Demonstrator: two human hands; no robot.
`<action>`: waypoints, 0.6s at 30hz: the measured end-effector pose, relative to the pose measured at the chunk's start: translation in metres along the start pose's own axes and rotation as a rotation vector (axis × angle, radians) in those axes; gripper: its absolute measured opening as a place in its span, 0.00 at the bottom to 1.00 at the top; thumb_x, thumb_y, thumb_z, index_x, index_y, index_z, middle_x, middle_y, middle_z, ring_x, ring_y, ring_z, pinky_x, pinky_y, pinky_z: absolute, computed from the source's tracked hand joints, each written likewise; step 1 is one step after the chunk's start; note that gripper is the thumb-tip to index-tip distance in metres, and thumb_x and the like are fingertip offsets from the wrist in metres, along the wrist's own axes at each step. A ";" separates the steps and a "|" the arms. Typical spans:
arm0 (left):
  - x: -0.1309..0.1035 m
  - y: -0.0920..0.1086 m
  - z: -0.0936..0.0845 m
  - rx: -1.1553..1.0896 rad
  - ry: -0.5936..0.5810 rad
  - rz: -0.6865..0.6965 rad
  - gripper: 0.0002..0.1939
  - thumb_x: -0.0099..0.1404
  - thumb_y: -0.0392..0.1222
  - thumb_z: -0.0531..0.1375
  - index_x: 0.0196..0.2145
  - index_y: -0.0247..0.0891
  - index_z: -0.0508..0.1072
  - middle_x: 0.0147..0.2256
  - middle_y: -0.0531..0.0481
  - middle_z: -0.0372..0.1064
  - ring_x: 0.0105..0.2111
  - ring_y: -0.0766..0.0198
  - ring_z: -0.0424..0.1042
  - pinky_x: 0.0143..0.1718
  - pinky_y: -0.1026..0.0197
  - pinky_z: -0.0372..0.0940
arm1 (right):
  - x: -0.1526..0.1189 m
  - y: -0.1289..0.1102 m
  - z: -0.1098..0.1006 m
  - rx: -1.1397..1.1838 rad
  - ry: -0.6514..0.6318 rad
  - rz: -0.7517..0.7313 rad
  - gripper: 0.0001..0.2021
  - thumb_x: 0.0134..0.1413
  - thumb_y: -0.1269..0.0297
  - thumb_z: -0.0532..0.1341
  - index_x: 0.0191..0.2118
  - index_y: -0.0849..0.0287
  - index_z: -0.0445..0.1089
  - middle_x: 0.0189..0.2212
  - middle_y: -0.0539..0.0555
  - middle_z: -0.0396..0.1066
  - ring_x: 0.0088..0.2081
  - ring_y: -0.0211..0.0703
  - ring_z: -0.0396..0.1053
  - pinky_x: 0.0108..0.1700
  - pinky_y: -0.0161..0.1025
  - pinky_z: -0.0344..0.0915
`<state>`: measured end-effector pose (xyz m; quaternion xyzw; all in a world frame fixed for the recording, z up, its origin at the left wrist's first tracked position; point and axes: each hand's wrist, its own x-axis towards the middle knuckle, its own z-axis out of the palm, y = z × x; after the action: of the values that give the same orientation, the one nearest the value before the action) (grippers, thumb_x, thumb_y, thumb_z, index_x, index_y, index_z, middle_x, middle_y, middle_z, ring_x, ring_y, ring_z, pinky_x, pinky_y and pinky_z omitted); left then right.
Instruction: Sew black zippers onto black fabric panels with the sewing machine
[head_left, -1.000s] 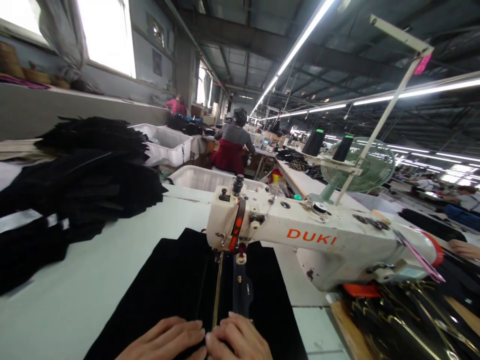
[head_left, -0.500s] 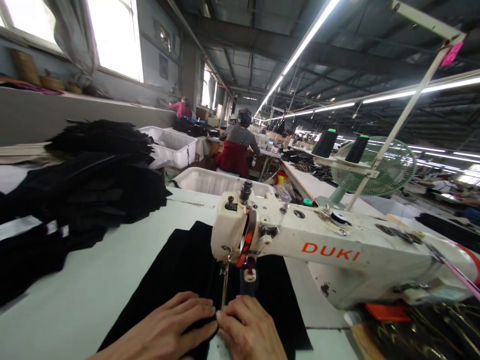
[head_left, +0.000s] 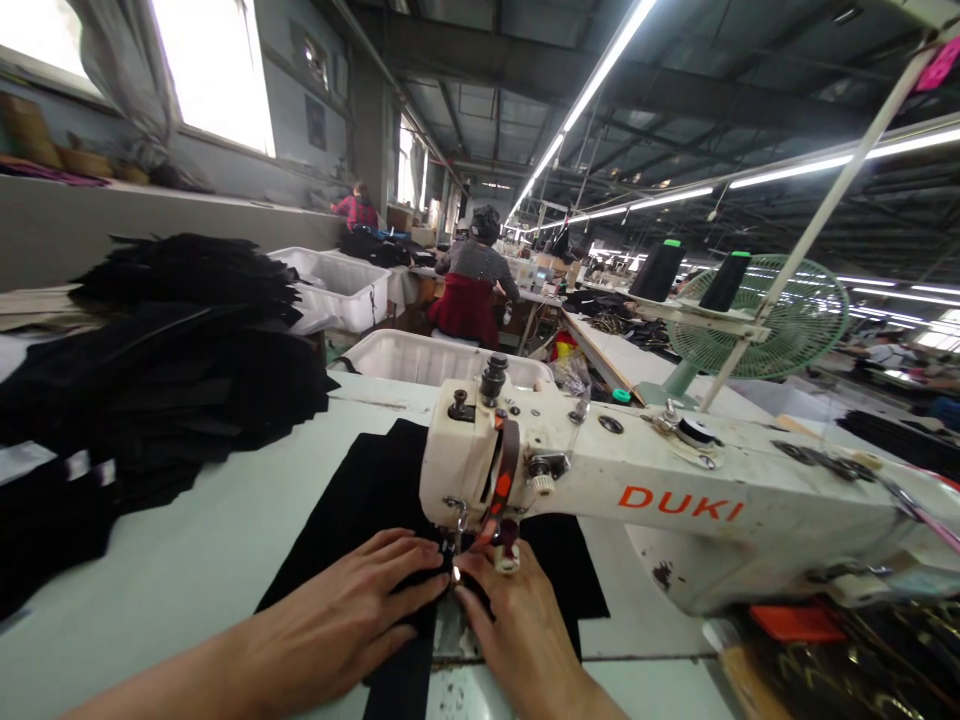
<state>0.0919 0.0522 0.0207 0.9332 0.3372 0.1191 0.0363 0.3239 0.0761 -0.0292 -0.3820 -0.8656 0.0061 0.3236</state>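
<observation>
Black fabric piece point(head_left: 375, 490) lies flat on the pale table point(head_left: 187, 560), running under the head of the white sewing machine point(head_left: 675, 500) marked DUKI. Head view, only one given: left hand point(head_left: 352, 615) rests palm down on the cloth, fingers spread flat & pointing toward the needle area, not gripping, just pressing. Right hand point(head_left: 510, 625) sits just beside it to the right, fingers flat too, tips right at the presser foot point(head_left: 459, 545); the 2 hands nearly touch at the fingertips w/ the seam line between them. Cloth extends beyond both hands, out past the machine head on the far side & toward the person on the near side. Counts: 2 hands, 1 machine, 1 cloth piece under the needle. 2 dark thread cones point(head_left: 658, 270) w/ green tops stand on a rack behind the machine, next to 1 green fan point(head_left: 780, 320). A big stack of black cut pieces point(head_left: 165, 350) sits on the left, well apart from the hands. 2 white bins point(head_left: 420, 358) beyond the table. 2 other people seated further back, one in a grey top w/ red point(head_left: 472, 285), one in red point(head_left: 358, 210) near the windows.
</observation>
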 end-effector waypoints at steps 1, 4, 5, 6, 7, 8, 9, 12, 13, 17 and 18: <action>0.000 -0.002 0.002 0.019 -0.015 0.012 0.30 0.64 0.29 0.60 0.63 0.43 0.66 0.60 0.46 0.67 0.60 0.52 0.67 0.64 0.47 0.58 | -0.001 0.000 0.001 -0.034 0.007 0.038 0.19 0.50 0.75 0.68 0.48 0.56 0.71 0.46 0.58 0.74 0.48 0.56 0.72 0.50 0.50 0.71; 0.001 -0.005 0.006 0.058 -0.044 0.034 0.29 0.66 0.30 0.59 0.64 0.40 0.65 0.60 0.43 0.67 0.61 0.51 0.65 0.64 0.46 0.58 | -0.002 0.000 0.003 -0.133 0.001 0.073 0.21 0.50 0.70 0.68 0.51 0.63 0.69 0.48 0.66 0.72 0.50 0.61 0.69 0.50 0.56 0.70; 0.001 -0.005 0.006 0.066 -0.049 0.035 0.29 0.66 0.30 0.59 0.63 0.40 0.65 0.60 0.43 0.67 0.61 0.51 0.65 0.63 0.46 0.59 | -0.001 -0.001 0.003 -0.157 -0.018 0.062 0.21 0.51 0.70 0.67 0.52 0.63 0.69 0.48 0.66 0.72 0.50 0.61 0.69 0.50 0.56 0.70; 0.002 -0.005 0.006 0.071 -0.047 0.038 0.28 0.66 0.30 0.58 0.63 0.40 0.66 0.60 0.42 0.67 0.61 0.51 0.66 0.63 0.45 0.59 | 0.001 -0.001 0.003 -0.182 -0.041 0.044 0.20 0.52 0.70 0.66 0.52 0.64 0.68 0.48 0.66 0.72 0.50 0.61 0.69 0.50 0.56 0.69; 0.002 -0.004 0.005 0.077 -0.044 0.041 0.28 0.66 0.29 0.58 0.63 0.39 0.67 0.60 0.42 0.67 0.60 0.50 0.66 0.63 0.45 0.59 | 0.004 0.000 0.002 -0.203 -0.063 0.018 0.19 0.53 0.70 0.66 0.52 0.64 0.68 0.48 0.66 0.72 0.50 0.61 0.69 0.50 0.55 0.68; 0.002 -0.004 0.006 0.085 -0.039 0.041 0.28 0.66 0.29 0.58 0.62 0.39 0.67 0.60 0.41 0.67 0.60 0.50 0.66 0.63 0.45 0.59 | 0.007 0.001 0.002 -0.221 -0.085 -0.006 0.19 0.54 0.72 0.65 0.52 0.64 0.68 0.47 0.66 0.73 0.49 0.60 0.69 0.50 0.55 0.67; 0.002 -0.004 0.006 0.093 -0.032 0.042 0.27 0.66 0.29 0.57 0.62 0.39 0.67 0.59 0.41 0.67 0.60 0.50 0.66 0.63 0.45 0.60 | 0.010 0.003 0.001 -0.234 -0.104 -0.027 0.18 0.54 0.74 0.64 0.52 0.63 0.69 0.46 0.64 0.74 0.48 0.59 0.69 0.50 0.54 0.67; 0.000 -0.006 0.011 0.102 -0.008 0.051 0.28 0.67 0.30 0.57 0.64 0.40 0.66 0.61 0.42 0.66 0.60 0.50 0.66 0.63 0.46 0.59 | 0.021 0.010 0.002 -0.244 -0.132 -0.058 0.16 0.54 0.78 0.62 0.49 0.59 0.71 0.40 0.59 0.76 0.43 0.54 0.71 0.47 0.49 0.65; -0.001 -0.007 0.014 0.099 -0.005 0.053 0.28 0.68 0.30 0.57 0.64 0.41 0.65 0.61 0.43 0.66 0.61 0.51 0.66 0.63 0.46 0.59 | 0.024 0.012 0.003 -0.246 -0.135 -0.056 0.15 0.55 0.79 0.62 0.46 0.58 0.72 0.39 0.58 0.77 0.42 0.53 0.71 0.46 0.48 0.65; -0.003 -0.013 0.020 0.084 -0.004 0.057 0.27 0.69 0.30 0.56 0.64 0.42 0.66 0.62 0.43 0.64 0.62 0.50 0.64 0.63 0.44 0.58 | 0.036 0.014 0.011 -0.259 -0.119 0.002 0.07 0.57 0.74 0.63 0.39 0.56 0.74 0.38 0.58 0.77 0.41 0.53 0.72 0.45 0.48 0.64; -0.003 -0.013 0.021 0.083 -0.001 0.056 0.27 0.69 0.30 0.56 0.64 0.43 0.66 0.62 0.43 0.65 0.62 0.51 0.64 0.63 0.44 0.58 | 0.037 0.013 0.012 -0.261 -0.112 0.020 0.05 0.58 0.73 0.63 0.38 0.56 0.74 0.37 0.58 0.77 0.41 0.53 0.72 0.45 0.48 0.64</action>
<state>0.0867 0.0606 -0.0020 0.9429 0.3158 0.1055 -0.0058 0.3072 0.1126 -0.0217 -0.4285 -0.8719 -0.0823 0.2223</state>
